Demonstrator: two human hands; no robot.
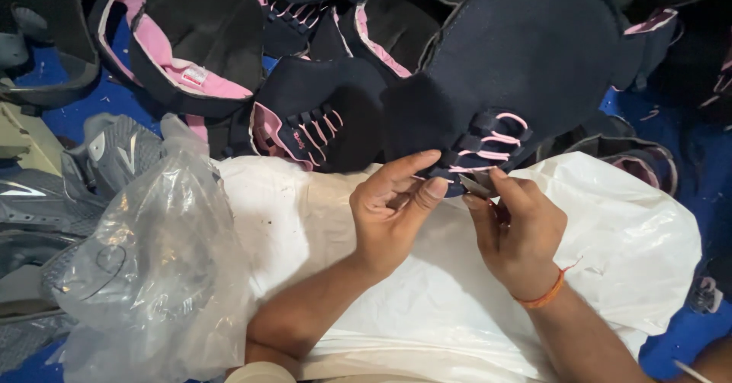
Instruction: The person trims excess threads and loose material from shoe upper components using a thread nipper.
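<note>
A dark navy shoe upper (pixel 518 55) with pink laces is held up over a white plastic sheet (pixel 625 223). My left hand (pixel 393 207) pinches its lower edge next to the lace eyelets, thumb on top. My right hand (pixel 515 226), with an orange thread band at the wrist, grips a small metal cutting tool (pixel 476 187) whose tip sits at the same edge of the upper, right beside the left thumb.
A pile of more navy uppers with pink linings (pixel 297 116) fills the back. A crumpled clear plastic bag (pixel 152 268) lies at the left over grey shoe uppers (pixel 46 200). Blue surface (pixel 686 329) shows at the right.
</note>
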